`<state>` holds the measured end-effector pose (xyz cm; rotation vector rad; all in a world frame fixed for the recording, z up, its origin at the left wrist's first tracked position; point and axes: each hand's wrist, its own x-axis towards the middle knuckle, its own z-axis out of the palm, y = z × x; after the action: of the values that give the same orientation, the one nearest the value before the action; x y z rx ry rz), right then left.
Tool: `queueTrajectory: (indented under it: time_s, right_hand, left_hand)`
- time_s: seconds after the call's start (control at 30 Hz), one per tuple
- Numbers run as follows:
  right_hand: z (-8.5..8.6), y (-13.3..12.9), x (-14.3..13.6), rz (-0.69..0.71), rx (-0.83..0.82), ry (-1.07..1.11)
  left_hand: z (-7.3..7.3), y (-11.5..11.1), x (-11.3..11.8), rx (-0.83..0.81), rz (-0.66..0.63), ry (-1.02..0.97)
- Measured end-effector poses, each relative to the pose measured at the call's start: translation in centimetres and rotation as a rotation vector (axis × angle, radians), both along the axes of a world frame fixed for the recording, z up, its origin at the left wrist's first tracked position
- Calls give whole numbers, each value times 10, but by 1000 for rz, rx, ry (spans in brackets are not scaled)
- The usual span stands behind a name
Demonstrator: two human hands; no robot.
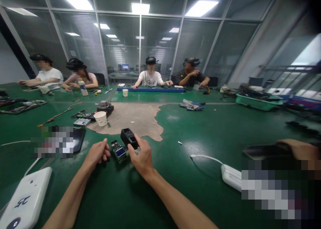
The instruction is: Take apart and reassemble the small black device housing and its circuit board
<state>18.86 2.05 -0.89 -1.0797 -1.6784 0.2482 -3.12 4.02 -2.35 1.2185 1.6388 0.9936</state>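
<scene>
Black plastic case (pixel 127 135) is in the right hand (pixel 134 144), tilted above the near part of the green table (pixel 190 188); thumb on one side, index finger on the other, clamped on its near end; lower fingers mostly hidden, can't tell what they do. Circuit board (pixel 116 148) with a small blue screen (pixel 120 152) sits just beside the case, between the hands; can't tell if it rests on the table or is joined to the case. Left hand (pixel 99 151) is near the board, fingers loosely curled; can't tell if they pinch anything small.

Handling, my guess: case light, stiff, a bit slick; take it by the long side walls, off the openings in its face. Board light, rigid, fragile; hold by the edges, no thumb on the glass.

Materials: case boxy, matte, square-cornered; board rectangular, bumpy with parts; tabletop smooth, slightly glossy, with a ragged-edged tan patch (pixel 135 117); paper cup (pixel 100 119) beyond, thin-walled, round-rimmed.
</scene>
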Motion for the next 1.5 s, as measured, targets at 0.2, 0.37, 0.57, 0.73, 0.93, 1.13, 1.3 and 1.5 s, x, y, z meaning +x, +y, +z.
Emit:
queueTrajectory:
  time_s: [0.2,0.37,0.57,0.73,0.93,1.13,1.3,1.5]
  right_hand:
    - [-15,12,16,-87,-65,-89]
    - [-20,9,15,-103,-120,-184]
    - [-17,6,15,-128,-89,-224]
    - [-18,6,14,-165,-113,-251]
    - [-22,6,15,-190,-152,-271]
    - [-20,10,14,-105,-117,-177]
    - [-3,-1,5,6,-37,-22]
    - [6,-23,-18,142,15,-23]
  left_hand:
    - [4,-2,2,-19,7,5]
    - [5,-4,4,25,40,-6]
    - [3,-2,4,29,11,-7]
    - [4,-3,3,60,50,-123]
    - [6,-2,4,46,48,-338]
    - [0,-3,8,84,60,-277]
    - [-2,-2,9,86,52,-258]
    - [-3,1,5,120,132,-267]
